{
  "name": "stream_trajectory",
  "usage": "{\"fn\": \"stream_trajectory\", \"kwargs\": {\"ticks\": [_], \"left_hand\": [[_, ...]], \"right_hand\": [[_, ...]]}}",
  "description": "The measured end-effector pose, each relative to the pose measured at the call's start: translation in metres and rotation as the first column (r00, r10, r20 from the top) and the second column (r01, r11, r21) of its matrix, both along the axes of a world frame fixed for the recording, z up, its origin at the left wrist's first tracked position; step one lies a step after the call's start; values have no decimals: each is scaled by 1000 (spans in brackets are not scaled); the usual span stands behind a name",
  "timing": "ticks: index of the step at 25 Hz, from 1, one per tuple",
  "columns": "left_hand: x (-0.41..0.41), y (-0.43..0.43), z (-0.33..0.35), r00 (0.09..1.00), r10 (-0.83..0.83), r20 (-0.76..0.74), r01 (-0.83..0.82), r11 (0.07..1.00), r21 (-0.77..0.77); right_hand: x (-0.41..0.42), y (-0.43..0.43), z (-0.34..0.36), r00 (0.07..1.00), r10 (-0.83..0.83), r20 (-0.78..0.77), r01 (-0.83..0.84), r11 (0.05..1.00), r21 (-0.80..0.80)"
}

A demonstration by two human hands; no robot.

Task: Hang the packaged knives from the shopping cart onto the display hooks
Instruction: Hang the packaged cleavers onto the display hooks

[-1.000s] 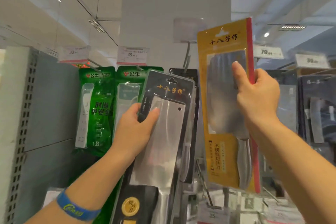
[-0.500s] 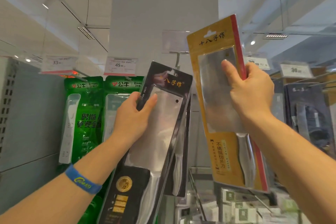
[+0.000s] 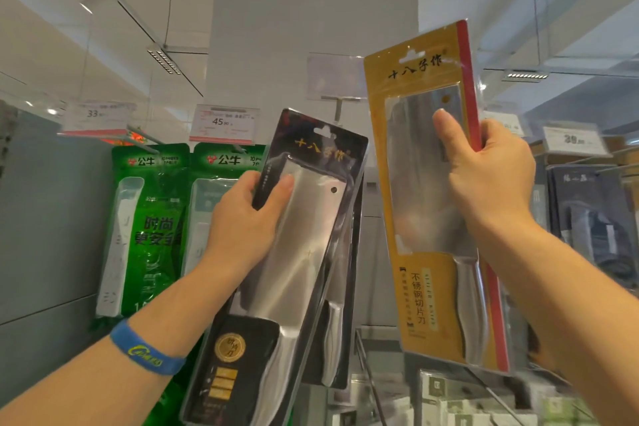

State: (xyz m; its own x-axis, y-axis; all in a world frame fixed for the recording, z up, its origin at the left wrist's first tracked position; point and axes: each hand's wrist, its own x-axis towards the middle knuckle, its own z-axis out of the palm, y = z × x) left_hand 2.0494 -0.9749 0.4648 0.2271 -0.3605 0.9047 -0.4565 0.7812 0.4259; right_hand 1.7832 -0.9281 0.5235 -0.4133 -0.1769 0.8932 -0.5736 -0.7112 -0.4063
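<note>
My left hand (image 3: 247, 218) grips a cleaver in a black blister pack (image 3: 297, 252), tilted right, its hang hole just below the display hook (image 3: 337, 109) with a blank tag holder. Behind it another packaged knife (image 3: 340, 315) hangs. My right hand (image 3: 491, 176) holds up a cleaver in a yellow pack with a red edge (image 3: 425, 294), thumb across the blade window, to the right of that hook.
Two green power-strip packs (image 3: 152, 218) hang at the left under price tags (image 3: 224, 123). Dark knife packs (image 3: 587, 225) hang at the right on further hooks. A grey shelf panel (image 3: 48, 235) is at far left. Small boxed goods (image 3: 449, 405) sit below.
The view has tilted up, so the shelf sits lower in frame. The black pack has leaned further right and risen towards the hook. The yellow pack stays raised in my right hand.
</note>
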Motion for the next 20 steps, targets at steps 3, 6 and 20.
{"fn": "stream_trajectory", "kwargs": {"ticks": [3, 6, 20], "left_hand": [[-2, -1, 9, 1000, -30, -9, 30, 999, 27], [0, -6, 7, 998, -17, 52, 14, 998, 57], [0, 5, -3, 994, 89, 67, -92, 995, 46]], "right_hand": [[-7, 1, 2, 999, -34, -5, 34, 999, -8], [-11, 2, 2, 999, -47, -10, 47, 999, -18], [3, -4, -9, 999, 22, -34, -22, 1000, 17]]}}
